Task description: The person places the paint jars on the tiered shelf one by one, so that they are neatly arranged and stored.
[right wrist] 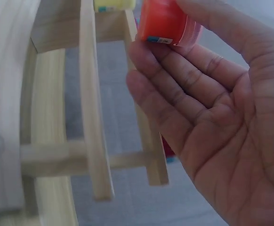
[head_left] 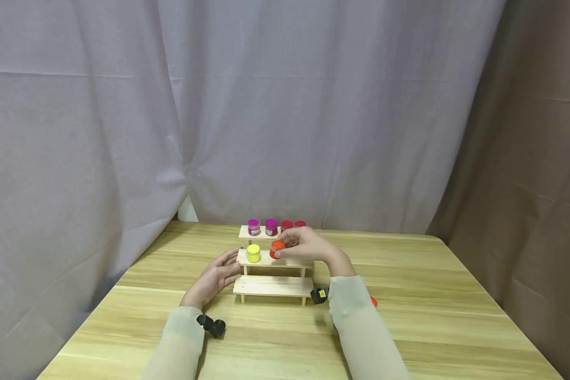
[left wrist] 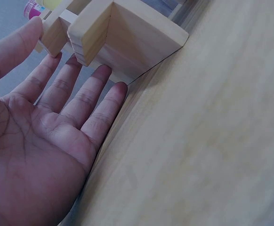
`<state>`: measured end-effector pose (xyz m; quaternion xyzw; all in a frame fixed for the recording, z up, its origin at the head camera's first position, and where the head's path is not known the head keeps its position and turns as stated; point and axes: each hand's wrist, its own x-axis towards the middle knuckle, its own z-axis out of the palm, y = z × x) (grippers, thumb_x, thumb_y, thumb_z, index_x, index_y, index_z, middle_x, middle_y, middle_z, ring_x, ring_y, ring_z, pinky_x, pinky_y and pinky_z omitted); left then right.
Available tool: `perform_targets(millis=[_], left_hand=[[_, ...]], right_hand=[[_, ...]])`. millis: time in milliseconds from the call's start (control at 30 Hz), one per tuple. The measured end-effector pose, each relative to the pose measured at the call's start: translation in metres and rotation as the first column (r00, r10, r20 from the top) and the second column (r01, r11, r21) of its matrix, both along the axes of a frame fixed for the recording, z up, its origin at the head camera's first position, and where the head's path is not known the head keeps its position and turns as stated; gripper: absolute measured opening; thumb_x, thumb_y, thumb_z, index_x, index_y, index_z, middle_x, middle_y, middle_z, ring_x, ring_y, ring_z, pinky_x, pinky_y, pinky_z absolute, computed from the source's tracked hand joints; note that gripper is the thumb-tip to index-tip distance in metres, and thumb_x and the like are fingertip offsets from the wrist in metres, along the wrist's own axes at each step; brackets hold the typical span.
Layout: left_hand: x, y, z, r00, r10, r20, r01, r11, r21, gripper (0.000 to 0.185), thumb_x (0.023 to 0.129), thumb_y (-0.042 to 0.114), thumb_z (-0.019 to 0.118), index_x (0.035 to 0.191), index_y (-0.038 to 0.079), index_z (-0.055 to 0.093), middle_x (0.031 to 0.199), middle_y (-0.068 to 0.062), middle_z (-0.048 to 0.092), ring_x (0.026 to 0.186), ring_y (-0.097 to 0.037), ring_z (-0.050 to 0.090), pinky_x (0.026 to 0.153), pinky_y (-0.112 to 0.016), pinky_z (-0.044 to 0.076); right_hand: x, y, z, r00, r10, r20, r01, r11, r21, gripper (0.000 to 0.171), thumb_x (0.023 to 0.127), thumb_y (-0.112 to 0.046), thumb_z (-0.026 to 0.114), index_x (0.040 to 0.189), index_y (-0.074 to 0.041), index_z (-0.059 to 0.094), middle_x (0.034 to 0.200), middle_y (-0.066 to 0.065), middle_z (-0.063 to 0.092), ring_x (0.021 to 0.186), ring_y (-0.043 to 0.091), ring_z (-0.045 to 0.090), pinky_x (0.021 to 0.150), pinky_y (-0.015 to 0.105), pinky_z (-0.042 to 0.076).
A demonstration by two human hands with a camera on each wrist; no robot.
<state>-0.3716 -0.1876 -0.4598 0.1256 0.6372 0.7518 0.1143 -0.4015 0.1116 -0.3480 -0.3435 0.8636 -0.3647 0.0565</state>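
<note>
A three-step wooden stand (head_left: 273,286) stands on the table. My right hand (head_left: 312,248) pinches a small orange-red jar (head_left: 276,250) between thumb and fingers at the middle step. In the right wrist view the jar (right wrist: 163,22) is near the fingertips, its base partly cut off. Left of it on that step sits a yellow jar (head_left: 254,254). My left hand (head_left: 214,279), fingers extended and palm toward the stand, is at the stand's left side. The left wrist view shows its fingertips (left wrist: 101,73) at the wooden end, seemingly touching it.
Along the top step stand two purple jars (head_left: 271,228) and two red jars (head_left: 286,226), the red ones partly behind my right hand. An orange-red object (head_left: 373,301) peeks out beside the right sleeve on the table (head_left: 432,306). A grey curtain (head_left: 304,116) hangs behind.
</note>
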Motion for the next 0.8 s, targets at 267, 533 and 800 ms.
perform_targets(millis=[267, 533, 800], left_hand=[[0.0, -0.002, 0.0, 1.0, 0.001, -0.007, -0.001, 1.0, -0.002, 0.065, 0.095, 0.017, 0.055, 0.153, 0.018, 0.025, 0.157, -0.014, 0.027, 0.134, -0.026, 0.043, 0.117, -0.045, 0.035], [0.0, 0.0, 0.0, 1.0, -0.005, -0.018, 0.005, 1.0, -0.004, 0.063, 0.097, 0.014, 0.051, 0.154, 0.017, 0.024, 0.157, -0.017, 0.026, 0.131, -0.024, 0.045, 0.117, -0.045, 0.035], [-0.002, 0.003, 0.0, 0.999, -0.018, -0.031, 0.018, 1.0, -0.007, 0.064, 0.097, 0.014, 0.051, 0.154, 0.015, 0.021, 0.158, -0.017, 0.024, 0.132, -0.024, 0.044, 0.117, -0.046, 0.035]], right_hand=[[0.004, -0.018, -0.004, 1.0, -0.016, 0.019, 0.015, 1.0, 0.023, 0.039, 0.078, -0.045, 0.077, 0.111, -0.028, 0.068, 0.106, -0.01, 0.069, 0.102, 0.012, 0.064, 0.089, 0.033, 0.055], [-0.002, -0.023, -0.011, 0.999, -0.028, -0.017, 0.029, 0.998, 0.048, 0.04, 0.08, -0.044, 0.076, 0.114, -0.027, 0.066, 0.109, -0.011, 0.068, 0.104, 0.012, 0.062, 0.095, 0.036, 0.052], [-0.004, -0.021, -0.015, 0.999, -0.047, -0.007, 0.048, 0.998, 0.048, 0.042, 0.079, -0.045, 0.077, 0.115, -0.026, 0.066, 0.11, -0.011, 0.068, 0.105, 0.012, 0.063, 0.095, 0.036, 0.053]])
